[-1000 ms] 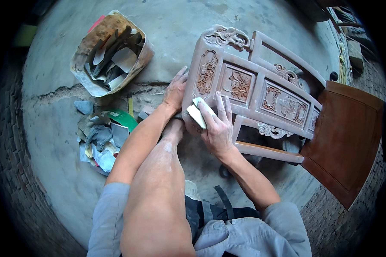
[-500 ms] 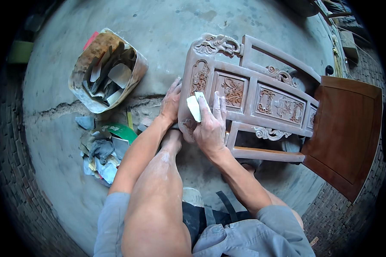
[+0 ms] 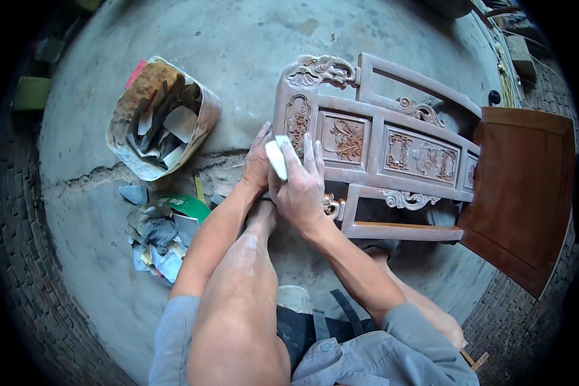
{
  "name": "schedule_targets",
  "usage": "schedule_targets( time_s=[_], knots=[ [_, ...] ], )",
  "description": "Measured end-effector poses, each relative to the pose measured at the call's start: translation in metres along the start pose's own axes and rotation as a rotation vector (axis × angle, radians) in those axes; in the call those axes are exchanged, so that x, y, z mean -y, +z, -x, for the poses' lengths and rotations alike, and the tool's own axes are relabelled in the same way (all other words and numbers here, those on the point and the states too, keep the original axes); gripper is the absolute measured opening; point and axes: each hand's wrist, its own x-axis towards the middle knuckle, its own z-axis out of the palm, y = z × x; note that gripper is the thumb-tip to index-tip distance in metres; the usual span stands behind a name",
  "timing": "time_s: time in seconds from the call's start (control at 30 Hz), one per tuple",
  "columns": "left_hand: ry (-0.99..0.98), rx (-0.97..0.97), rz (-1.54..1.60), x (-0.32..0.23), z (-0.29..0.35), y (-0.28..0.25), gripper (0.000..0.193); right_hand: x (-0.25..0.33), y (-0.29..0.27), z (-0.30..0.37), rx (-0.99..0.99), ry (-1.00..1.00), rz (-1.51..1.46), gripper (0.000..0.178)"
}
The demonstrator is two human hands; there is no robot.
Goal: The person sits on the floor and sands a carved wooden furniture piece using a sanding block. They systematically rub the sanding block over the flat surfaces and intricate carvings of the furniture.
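My right grip [image 3: 300,192], clamped on the pale pad [image 3: 276,161], shifts toward nine o'clock: the carved chair [image 3: 376,145] now seems worked at its edge.

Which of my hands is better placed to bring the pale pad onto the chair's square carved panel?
Right, I'd say: your right hand holds the pad and is nearer the panel. Your left hand, at the left edge of the chair, is farther off, with no pad visible.

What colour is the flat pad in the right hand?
The flat pad is whitish, best in head view.
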Motion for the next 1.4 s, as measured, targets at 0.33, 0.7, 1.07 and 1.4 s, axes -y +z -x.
schedule_targets(
  time_s=[0.33,0.7,1.07,1.4],
  knots=[
    [-0.06,-0.045,0.021,0.003,0.003,-0.002,0.057,-0.026,-0.003,-0.046,0.051,-0.167,0.136,0.05],
    [0.101,-0.053,-0.032,-0.004,-0.007,-0.009,0.064,-0.053,-0.014,-0.076,0.003,-0.179,0.238,0.045],
    [0.025,-0.059,0.039,-0.003,-0.003,-0.002,0.059,-0.045,-0.018,-0.054,0.057,-0.172,0.171,0.047],
    [-0.013,-0.007,-0.001,-0.007,-0.001,-0.009,0.056,-0.038,-0.057,0.022,0.018,0.008,0.096,0.065]
  ],
)
